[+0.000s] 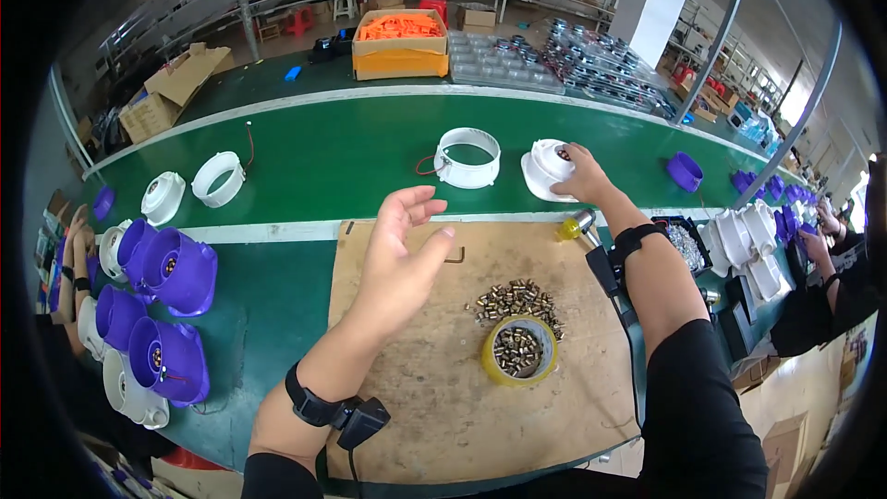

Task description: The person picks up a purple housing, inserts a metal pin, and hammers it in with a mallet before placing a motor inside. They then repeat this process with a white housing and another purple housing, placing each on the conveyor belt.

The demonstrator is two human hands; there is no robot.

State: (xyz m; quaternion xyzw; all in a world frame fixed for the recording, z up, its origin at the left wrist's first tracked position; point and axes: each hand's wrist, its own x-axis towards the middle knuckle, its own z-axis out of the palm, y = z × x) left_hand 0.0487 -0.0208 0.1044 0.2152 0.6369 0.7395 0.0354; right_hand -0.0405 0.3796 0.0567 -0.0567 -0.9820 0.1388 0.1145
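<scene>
Right hand: my right hand reaches out ahead; its grip is narrow, thumb and fingers set against the right side of a white housing.
White housing: on the far green surface, ahead and to my right, its round opening facing up; I cannot tell whether it is lifted at all.
Left hand: my left hand hangs over the near part of the brown mat, its grip wide and holding nothing, thumb apart from the fingers.
Step in hand: most likely taking hold of the white housing.
Next move: seems to call for a firm hold on the housing and a clear path past the power driver just below my right hand.
White ring: a hollow white ring with a red wire stands left of the housing, apart from it.
Yellow tape roll: a tape roll on the mat serves as a cup, filled with small brass-coloured metal pieces; more lie loose behind it.
Cardboard box: a box at the back, heaped with orange pieces.
Black tray: a tray beyond my right forearm, full of small silvery bits.
Purple housings: tub-shaped purple housings at left; the front ones hold a coppery round part.
</scene>
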